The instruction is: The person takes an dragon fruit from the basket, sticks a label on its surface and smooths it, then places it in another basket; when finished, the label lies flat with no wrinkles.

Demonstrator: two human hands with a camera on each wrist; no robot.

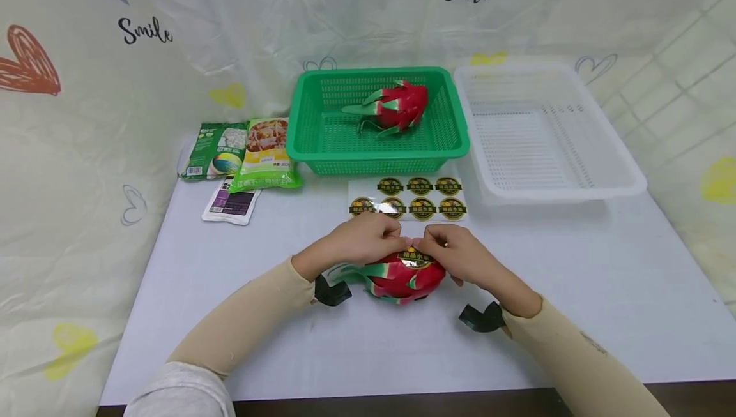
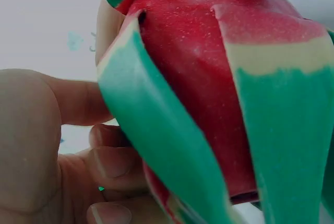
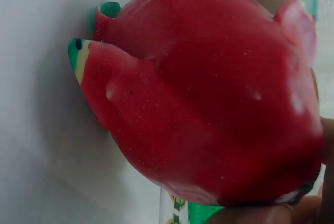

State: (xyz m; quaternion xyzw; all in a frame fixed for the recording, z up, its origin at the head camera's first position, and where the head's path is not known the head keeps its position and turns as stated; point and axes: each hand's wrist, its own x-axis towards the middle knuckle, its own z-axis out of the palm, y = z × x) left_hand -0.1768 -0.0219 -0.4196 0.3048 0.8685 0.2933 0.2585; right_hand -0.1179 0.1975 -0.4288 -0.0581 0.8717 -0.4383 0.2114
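A red dragon fruit (image 1: 397, 283) with green-tipped scales lies on its side on the white table, its leafy end to the left. A black-and-gold round sticker (image 1: 415, 258) sits on its upper face. My left hand (image 1: 368, 238) grips the fruit from the far left, its thumb at the sticker's upper edge. In the left wrist view its curled fingers (image 2: 112, 161) are against the scales. My right hand (image 1: 460, 251) holds the fruit's right end, thumb tip meeting the left one beside the sticker. The right wrist view shows a fingertip (image 3: 261, 214) along the fruit's end.
A sheet of similar stickers (image 1: 408, 200) lies just beyond the hands. Behind it stands a green basket (image 1: 379, 165) holding another dragon fruit (image 1: 405, 107). A white basket (image 1: 558, 195) is at the right. Several packets, including a green-and-yellow one (image 1: 267, 155), lie at the left.
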